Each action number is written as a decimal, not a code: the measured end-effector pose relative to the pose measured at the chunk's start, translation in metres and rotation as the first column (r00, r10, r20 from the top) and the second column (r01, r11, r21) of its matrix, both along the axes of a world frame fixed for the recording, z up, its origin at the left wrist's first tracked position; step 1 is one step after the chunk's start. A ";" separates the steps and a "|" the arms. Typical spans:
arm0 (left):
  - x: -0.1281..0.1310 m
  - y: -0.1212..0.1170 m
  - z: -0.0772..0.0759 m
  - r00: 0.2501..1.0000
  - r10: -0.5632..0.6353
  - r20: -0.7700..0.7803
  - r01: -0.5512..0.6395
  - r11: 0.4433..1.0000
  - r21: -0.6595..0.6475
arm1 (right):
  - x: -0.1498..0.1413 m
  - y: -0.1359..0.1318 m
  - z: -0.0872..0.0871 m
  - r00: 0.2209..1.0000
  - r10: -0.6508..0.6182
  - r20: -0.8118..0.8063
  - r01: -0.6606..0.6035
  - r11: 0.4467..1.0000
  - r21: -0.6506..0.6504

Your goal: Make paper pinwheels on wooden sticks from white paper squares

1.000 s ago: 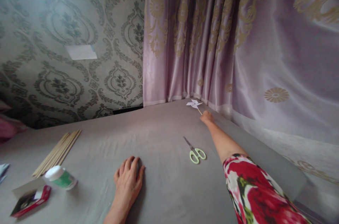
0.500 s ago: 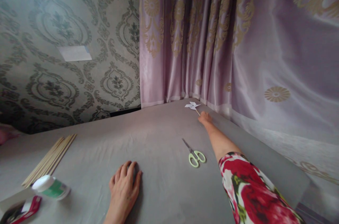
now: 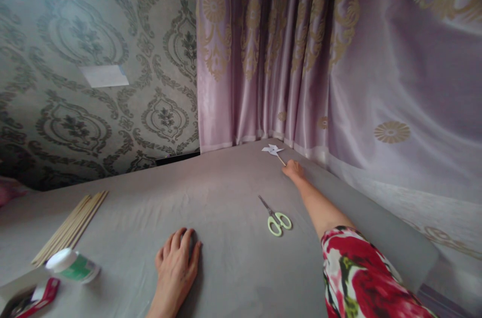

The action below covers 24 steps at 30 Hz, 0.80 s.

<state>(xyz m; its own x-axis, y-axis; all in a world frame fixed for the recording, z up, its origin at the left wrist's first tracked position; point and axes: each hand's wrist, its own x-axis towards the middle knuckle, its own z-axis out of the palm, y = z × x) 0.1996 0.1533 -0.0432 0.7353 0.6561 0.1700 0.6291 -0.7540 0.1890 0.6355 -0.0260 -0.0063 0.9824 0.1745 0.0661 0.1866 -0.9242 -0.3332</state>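
the right hand (image 3: 294, 169), fingers curled closed, grips the stick (image 3: 281, 159) of the white pinwheel (image 3: 271, 149) near the curtain (image 3: 248, 107); the left hand (image 3: 176, 265) lies palm down, loosely spread, visibly holding nothing. caution: curtain contact may bend the pinwheel; a low right forearm (image 3: 320, 202) may drag the scissors (image 3: 271, 212).

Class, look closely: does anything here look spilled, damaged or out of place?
Nothing stands out: no spill shows, the scissors lie closed, the wooden sticks lie together, the bottle is capped, and the right hand holds the pinwheel by its stick.
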 end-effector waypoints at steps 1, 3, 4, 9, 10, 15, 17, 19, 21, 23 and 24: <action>0.000 0.000 0.001 1.000 0.001 -0.004 -0.001 1.000 -0.003 | -0.003 -0.003 -0.001 1.000 -0.004 -0.016 0.004 1.000 -0.011; 0.001 -0.002 0.003 1.000 0.005 -0.007 -0.005 1.000 -0.001 | -0.008 -0.010 -0.004 1.000 0.000 -0.030 -0.001 1.000 -0.025; 0.002 -0.003 0.005 1.000 0.005 -0.007 -0.005 1.000 0.001 | -0.011 -0.013 -0.005 1.000 0.004 -0.028 -0.005 1.000 -0.030; 0.003 -0.007 0.009 1.000 0.007 0.013 -0.008 1.000 0.026 | -0.019 -0.020 -0.008 1.000 0.021 -0.017 -0.022 0.999 -0.037; 0.003 -0.007 0.009 1.000 0.004 0.016 -0.004 1.000 0.024 | -0.019 -0.020 -0.009 1.000 0.021 -0.016 -0.022 0.999 -0.036; 0.002 -0.004 0.007 1.000 -0.016 0.022 0.016 1.000 -0.010 | -0.017 -0.020 -0.009 1.000 -0.004 -0.013 0.003 1.000 -0.019; 0.002 -0.004 0.007 1.000 -0.016 0.025 0.017 1.000 -0.015 | -0.017 -0.021 -0.009 1.000 -0.018 -0.015 0.018 1.000 -0.010; 0.001 -0.004 0.008 0.999 -0.016 0.028 0.017 1.000 -0.016 | -0.016 -0.022 -0.008 0.999 -0.028 -0.017 0.028 1.000 0.002; 0.001 -0.005 0.009 0.999 -0.017 0.030 0.018 1.000 -0.016 | -0.015 -0.023 -0.008 0.999 -0.035 -0.018 0.035 0.999 0.014; 0.001 -0.005 0.010 0.999 -0.019 0.035 0.020 1.000 -0.015 | -0.015 -0.023 -0.007 0.999 -0.040 -0.016 0.040 0.999 0.028; 0.001 -0.005 0.011 0.999 -0.021 0.037 0.022 1.000 -0.016 | -0.015 -0.023 -0.007 0.999 -0.042 -0.015 0.042 0.998 0.036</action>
<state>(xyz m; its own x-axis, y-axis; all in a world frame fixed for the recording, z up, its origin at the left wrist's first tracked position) 0.2004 0.1479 -0.0326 0.7426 0.6432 0.1864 0.6054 -0.7638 0.2238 0.6209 -0.0495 -0.0136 0.9897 0.1307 0.0578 0.1429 -0.9184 -0.3690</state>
